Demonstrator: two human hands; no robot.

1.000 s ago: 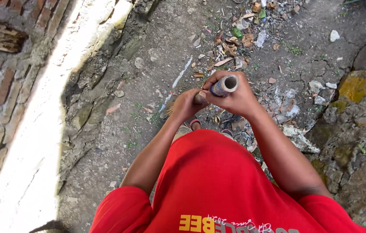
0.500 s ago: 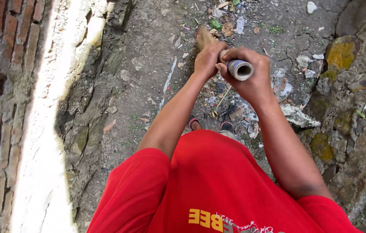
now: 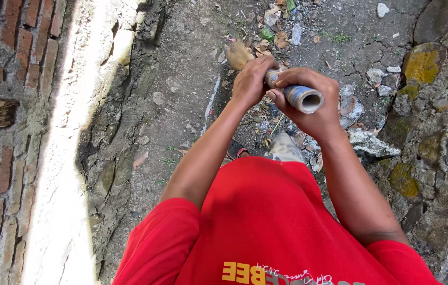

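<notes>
Both of my hands grip a broom by its hollow, blue-grey tube handle (image 3: 302, 97). My right hand (image 3: 314, 105) wraps the top end, close to the open mouth of the tube. My left hand (image 3: 253, 82) holds the handle lower down. The straw-coloured broom head (image 3: 239, 54) touches the dirt ground just beyond my left hand. A heap of dry leaves and plastic litter (image 3: 274, 26) lies right ahead of the bristles. My red shirt (image 3: 266, 221) fills the bottom of the view.
A brick wall (image 3: 2, 105) with a sunlit pale ledge (image 3: 71, 137) runs along the left. Mossy stones (image 3: 419, 63) line the right side. Broken rubble (image 3: 372, 145) lies by my sandalled feet (image 3: 237, 151) on the cracked dirt path.
The broom head swung from near my feet forward toward the litter heap. Both hands moved up and right with the handle; its open end now points further right.
</notes>
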